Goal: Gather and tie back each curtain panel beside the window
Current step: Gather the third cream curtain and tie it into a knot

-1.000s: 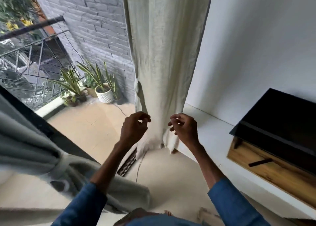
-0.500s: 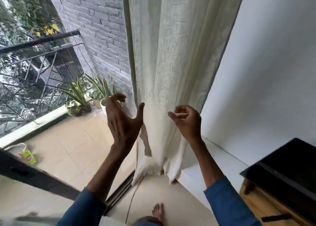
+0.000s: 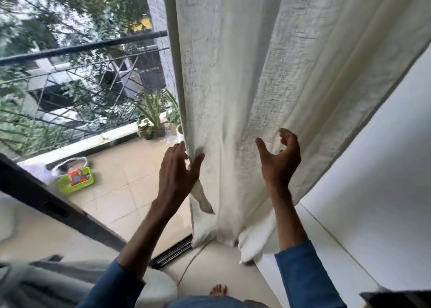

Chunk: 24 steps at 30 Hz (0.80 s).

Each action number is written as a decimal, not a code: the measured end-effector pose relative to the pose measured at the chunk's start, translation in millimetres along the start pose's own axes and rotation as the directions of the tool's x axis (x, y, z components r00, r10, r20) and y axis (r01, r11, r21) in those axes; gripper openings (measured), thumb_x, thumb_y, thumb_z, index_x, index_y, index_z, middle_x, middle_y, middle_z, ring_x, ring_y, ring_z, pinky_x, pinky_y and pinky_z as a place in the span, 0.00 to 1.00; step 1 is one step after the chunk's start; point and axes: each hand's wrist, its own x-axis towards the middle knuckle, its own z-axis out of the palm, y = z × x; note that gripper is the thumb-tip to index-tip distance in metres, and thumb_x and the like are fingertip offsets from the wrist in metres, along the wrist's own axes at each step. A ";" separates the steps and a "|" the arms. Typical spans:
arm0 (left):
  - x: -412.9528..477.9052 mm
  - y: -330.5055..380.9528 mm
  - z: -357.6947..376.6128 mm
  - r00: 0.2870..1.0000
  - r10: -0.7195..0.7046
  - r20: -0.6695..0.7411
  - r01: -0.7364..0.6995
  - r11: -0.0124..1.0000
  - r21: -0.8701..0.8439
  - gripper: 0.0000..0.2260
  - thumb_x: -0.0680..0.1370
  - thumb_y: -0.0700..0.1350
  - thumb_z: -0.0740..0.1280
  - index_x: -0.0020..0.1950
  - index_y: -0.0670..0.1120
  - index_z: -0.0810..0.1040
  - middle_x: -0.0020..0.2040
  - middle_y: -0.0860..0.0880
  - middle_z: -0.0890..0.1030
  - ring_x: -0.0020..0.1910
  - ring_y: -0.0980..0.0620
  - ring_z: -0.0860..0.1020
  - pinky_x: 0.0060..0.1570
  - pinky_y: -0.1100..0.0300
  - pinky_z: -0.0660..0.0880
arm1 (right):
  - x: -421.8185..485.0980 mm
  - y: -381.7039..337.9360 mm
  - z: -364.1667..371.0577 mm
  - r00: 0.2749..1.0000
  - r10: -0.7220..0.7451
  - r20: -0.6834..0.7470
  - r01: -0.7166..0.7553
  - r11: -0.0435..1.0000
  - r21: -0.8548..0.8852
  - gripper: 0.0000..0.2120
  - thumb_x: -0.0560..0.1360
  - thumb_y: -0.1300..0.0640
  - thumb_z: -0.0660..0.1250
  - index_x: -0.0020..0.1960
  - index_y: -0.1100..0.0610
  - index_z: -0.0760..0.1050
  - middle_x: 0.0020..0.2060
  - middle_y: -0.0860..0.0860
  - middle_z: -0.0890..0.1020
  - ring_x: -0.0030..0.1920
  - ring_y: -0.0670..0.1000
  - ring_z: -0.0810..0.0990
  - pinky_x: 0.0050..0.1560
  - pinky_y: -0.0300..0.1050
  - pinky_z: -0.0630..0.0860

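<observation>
1. The cream curtain (image 3: 233, 74) hangs down the middle of the frame, from the top edge to the floor at lower centre, in loose vertical folds. Its bottom hem bunches on the floor beside the white wall (image 3: 373, 168) on the right.
2. The left hand (image 3: 177, 170), at centre frame, pinches the curtain's left edge. The thumb lies on the front of the cloth and the fingers go behind it. Below the hand a narrow flap of the edge hangs free.
3. The right hand (image 3: 278, 158), right of centre, is raised in front of a fold of the curtain with its palm turned left. The thumb is spread and the fingers are loosely curled, grasping nothing. Whether the fingertips touch the cloth cannot be told.
4. Both forearms rise from blue sleeves (image 3: 303, 272) at the bottom of the frame, and a bare foot (image 3: 218, 290) shows at bottom centre.
5. In the left half, a dark door frame (image 3: 46, 202) runs diagonally. Beyond it lies a tiled balcony with a black railing (image 3: 81, 49), potted plants (image 3: 151, 119) near the curtain's edge, and a green carton (image 3: 75, 179) on the tiles.
6. Blurred grey fabric (image 3: 35, 284) fills the lower left corner.
</observation>
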 end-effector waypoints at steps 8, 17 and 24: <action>-27.4 15.3 -24.8 0.988 -0.155 0.020 0.156 0.988 -0.011 0.13 0.70 0.55 0.78 0.42 0.49 0.79 0.34 0.59 0.81 0.31 0.61 0.80 0.34 0.61 0.77 | 1.7 -1.8 -0.2 0.988 -0.094 0.121 0.089 0.995 0.046 0.17 0.72 0.53 0.77 0.39 0.58 0.69 0.27 0.46 0.73 0.27 0.44 0.71 0.34 0.42 0.67; -63.5 44.6 -10.3 0.950 -0.308 -0.049 0.293 0.936 -0.196 0.06 0.73 0.38 0.76 0.48 0.45 0.83 0.41 0.54 0.84 0.45 0.57 0.83 0.40 0.64 0.82 | 18.7 18.4 -23.3 0.977 -0.107 0.183 0.094 0.992 0.082 0.12 0.74 0.53 0.74 0.40 0.58 0.75 0.36 0.52 0.82 0.36 0.54 0.81 0.37 0.49 0.81; -94.8 48.8 -4.2 0.914 -0.315 -0.256 0.319 0.947 -0.027 0.05 0.80 0.41 0.68 0.52 0.50 0.81 0.45 0.54 0.84 0.44 0.57 0.82 0.43 0.53 0.82 | -37.5 4.4 -22.0 0.939 -0.270 0.213 0.236 0.956 0.173 0.10 0.76 0.61 0.74 0.42 0.61 0.74 0.36 0.49 0.74 0.35 0.54 0.75 0.32 0.53 0.77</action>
